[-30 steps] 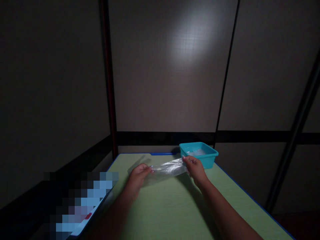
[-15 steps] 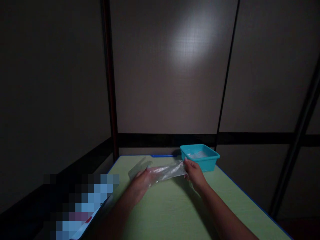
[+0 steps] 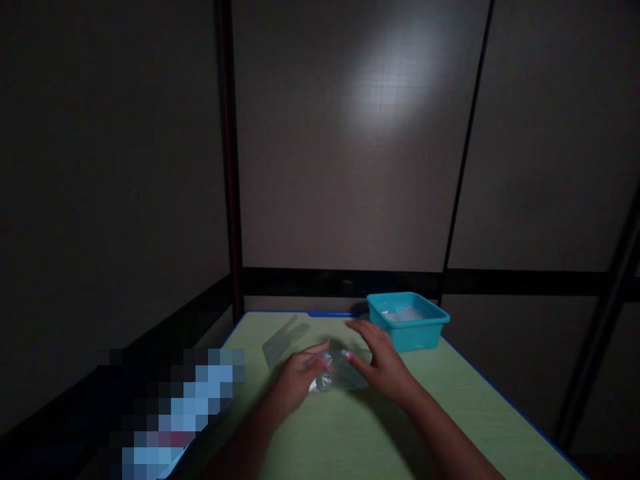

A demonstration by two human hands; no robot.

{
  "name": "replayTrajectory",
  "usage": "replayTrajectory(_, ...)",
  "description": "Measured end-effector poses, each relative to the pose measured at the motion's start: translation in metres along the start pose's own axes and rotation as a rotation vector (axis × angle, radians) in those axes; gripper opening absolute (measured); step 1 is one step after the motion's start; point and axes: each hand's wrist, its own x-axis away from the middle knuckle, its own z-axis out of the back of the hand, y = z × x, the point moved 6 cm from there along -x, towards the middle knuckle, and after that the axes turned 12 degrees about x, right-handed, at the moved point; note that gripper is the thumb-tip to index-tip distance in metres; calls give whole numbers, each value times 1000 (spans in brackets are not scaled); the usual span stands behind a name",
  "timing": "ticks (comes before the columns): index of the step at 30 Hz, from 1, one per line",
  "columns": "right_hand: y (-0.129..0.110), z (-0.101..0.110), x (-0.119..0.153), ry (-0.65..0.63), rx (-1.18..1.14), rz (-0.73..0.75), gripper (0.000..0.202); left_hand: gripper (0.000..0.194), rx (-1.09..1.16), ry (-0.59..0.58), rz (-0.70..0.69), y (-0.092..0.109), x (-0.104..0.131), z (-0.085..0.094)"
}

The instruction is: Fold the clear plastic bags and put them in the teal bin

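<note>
My left hand (image 3: 299, 379) is closed on a crumpled piece of thin clear plastic (image 3: 323, 382), above the middle of the table. Part of this plastic spreads to the right, below my right hand (image 3: 376, 357). That hand is open, thumb and fingers apart, and I see nothing gripped in it. Beyond my left hand, a flat see-through plastic glove (image 3: 281, 341) with finger-like lobes lies on the green tabletop (image 3: 320, 440). The exact shape of the held plastic cannot be made out.
At the table's back right stands a turquoise plastic basin (image 3: 417, 337) with pale, clear material (image 3: 403, 313) inside. Dark wall panels (image 3: 340, 167) rise behind the blue-edged table. A blurred-out bluish patch (image 3: 195, 400) is at the lower left.
The plastic was stretched between both hands; now it is bunched at my left hand. My right hand has let go of its end and opened. The view has shifted slightly.
</note>
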Motion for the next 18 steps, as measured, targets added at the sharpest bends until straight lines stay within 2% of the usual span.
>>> replayTrajectory(2, -12, -18, 6, -138, -145, 33, 42, 32, 39, 3, -4, 0, 1, -2)
replayTrajectory(5, -16, -37, 10, -220, -328, -38, 20, 41, 45, 37, 48, -6, 1, -1)
replayTrajectory(7, -10, -44, 10, -220, -408, -131, 12, 43, 23, 67, 57, -10, 1, 1)
replayTrajectory(8, -5, -45, 10, -211, -441, -170, 14, 42, 22, 54, 48, -12, 1, 0)
replayTrajectory(11, 10, -43, 6, -135, -513, -232, 23, 33, 66, -88, 43, -16, 0, -8)
replayTrajectory(13, 18, -39, 4, -68, -538, -252, 27, 27, 72, -124, 58, -21, 1, -9)
replayTrajectory(16, 25, -38, 4, -83, -642, -328, 34, 25, 106, 13, 65, -22, 1, 1)
replayTrajectory(18, 24, -39, 5, -107, -739, -383, 35, 25, 308, 77, 74, -20, 0, 8)
